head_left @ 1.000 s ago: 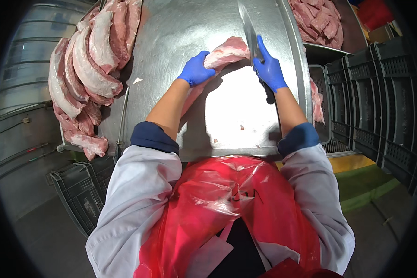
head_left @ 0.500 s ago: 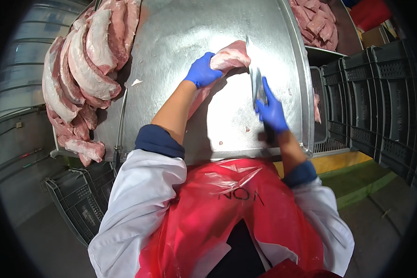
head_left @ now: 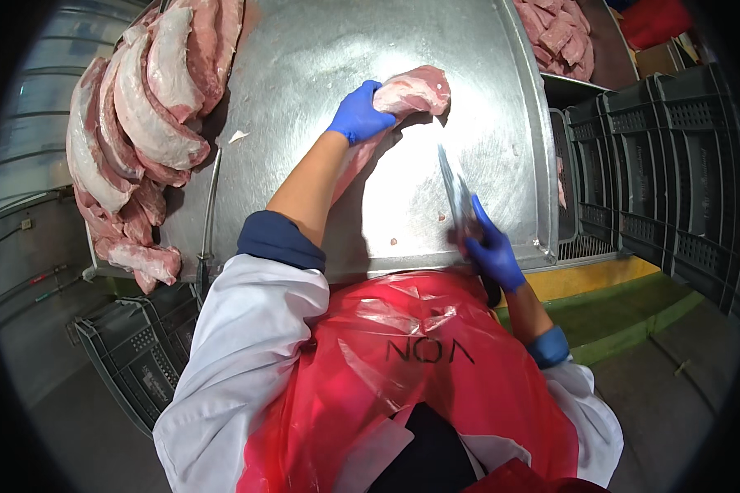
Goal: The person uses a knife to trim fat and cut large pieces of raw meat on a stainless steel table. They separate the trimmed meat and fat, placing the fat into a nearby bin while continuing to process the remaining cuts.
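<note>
A long piece of pork loin (head_left: 419, 89) lies across the metal table (head_left: 321, 49), its cut end toward the right. My left hand (head_left: 362, 115), in a blue glove, is closed around it from above, and the rest of the piece runs down beside my forearm. In my gloved right hand (head_left: 495, 251), near the table's front edge, is a knife (head_left: 450, 177). Its blade points up and away, apart from the meat. The knife's handle is partly hidden and blurred by motion.
Whole loins (head_left: 156, 99) are heaped at the left. A sharpening steel (head_left: 212, 197) lies beside them. Cut meat (head_left: 555, 37) fills a container at the far right. Dark crates (head_left: 674, 164) stand along the right; another crate (head_left: 136, 353) sits lower left. Small scraps dot the table.
My right hand has drawn the knife back toward me, away from the loin's end. My left hand keeps its hold on the loin, nearly in the same place.
</note>
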Tool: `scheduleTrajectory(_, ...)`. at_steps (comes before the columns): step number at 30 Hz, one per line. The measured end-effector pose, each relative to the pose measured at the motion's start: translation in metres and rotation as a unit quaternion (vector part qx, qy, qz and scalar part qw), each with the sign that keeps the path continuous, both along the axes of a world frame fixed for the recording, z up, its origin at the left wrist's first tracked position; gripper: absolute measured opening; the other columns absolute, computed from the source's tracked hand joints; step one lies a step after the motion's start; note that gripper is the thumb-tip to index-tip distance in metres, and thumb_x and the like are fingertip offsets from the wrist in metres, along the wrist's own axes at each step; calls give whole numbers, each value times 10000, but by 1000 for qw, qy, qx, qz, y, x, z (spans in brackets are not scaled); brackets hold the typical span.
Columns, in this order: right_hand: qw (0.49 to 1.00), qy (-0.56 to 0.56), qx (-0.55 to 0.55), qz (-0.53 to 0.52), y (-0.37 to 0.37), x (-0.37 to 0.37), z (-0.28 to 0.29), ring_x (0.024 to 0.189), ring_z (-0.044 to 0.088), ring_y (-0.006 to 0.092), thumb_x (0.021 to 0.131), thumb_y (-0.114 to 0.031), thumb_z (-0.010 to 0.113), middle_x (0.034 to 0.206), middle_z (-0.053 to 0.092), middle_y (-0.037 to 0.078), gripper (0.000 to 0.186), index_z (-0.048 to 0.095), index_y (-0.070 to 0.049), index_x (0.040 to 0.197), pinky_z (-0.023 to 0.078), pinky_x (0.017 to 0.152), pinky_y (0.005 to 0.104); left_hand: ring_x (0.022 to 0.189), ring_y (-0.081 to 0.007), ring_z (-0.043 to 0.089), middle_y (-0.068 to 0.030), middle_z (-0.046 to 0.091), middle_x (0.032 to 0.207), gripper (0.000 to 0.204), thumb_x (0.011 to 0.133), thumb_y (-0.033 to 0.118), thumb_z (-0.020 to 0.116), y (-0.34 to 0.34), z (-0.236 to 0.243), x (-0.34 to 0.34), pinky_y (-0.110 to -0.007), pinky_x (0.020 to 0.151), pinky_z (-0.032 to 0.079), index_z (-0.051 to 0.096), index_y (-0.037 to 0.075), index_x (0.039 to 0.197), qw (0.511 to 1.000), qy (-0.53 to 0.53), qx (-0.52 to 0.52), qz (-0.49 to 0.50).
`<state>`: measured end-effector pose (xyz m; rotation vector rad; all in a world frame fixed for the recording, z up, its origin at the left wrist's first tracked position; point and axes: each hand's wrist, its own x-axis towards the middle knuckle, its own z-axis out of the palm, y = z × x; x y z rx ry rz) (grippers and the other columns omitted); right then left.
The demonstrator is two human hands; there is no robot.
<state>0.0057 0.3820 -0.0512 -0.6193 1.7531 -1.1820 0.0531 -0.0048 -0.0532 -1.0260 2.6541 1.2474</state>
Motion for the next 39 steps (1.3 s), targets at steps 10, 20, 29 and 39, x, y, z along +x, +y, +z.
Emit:
scheduleTrajectory(10, 968, -49, -66, -239, 36, -57, 19, 489, 451, 46, 908, 68, 522, 701, 541, -19, 867, 142, -227, 1629, 405, 461, 191, 886, -314, 680, -144, 670, 994, 275, 858, 168, 646, 95, 3, -91, -414, 757, 535, 624, 82, 1119, 852, -81, -424, -296)
scheduleTrajectory(20, 983, 17, -93, -158, -41, -96, -10, 615, 572, 85, 918, -69, 573, 829, 645, 47, 836, 160, -236, 1626, 512, 583, 247, 734, -337, 661, -184, 663, 790, 142, 888, 193, 626, 57, 16, -74, -392, 696, 524, 622, 57, 929, 991, 102, -58, -60)
scheduleTrajectory(29, 995, 71, 8, 76, -127, -133, 16, 631, 626, 159, 944, -153, 585, 777, 653, 127, 763, 234, -327, 1599, 551, 574, 312, 792, -220, 674, -154, 694, 851, 145, 908, 136, 621, 47, 16, -71, -339, 750, 528, 629, 10, 981, 987, 157, 0, -37)
scheduleTrajectory(39, 992, 26, -22, 118, -175, -153, 30, 612, 592, 141, 955, -99, 540, 829, 646, 101, 740, 257, -341, 1594, 524, 599, 296, 846, -268, 711, -188, 709, 903, 176, 913, 140, 626, 37, 49, -79, -364, 770, 542, 633, -6, 1012, 981, 137, -55, -125)
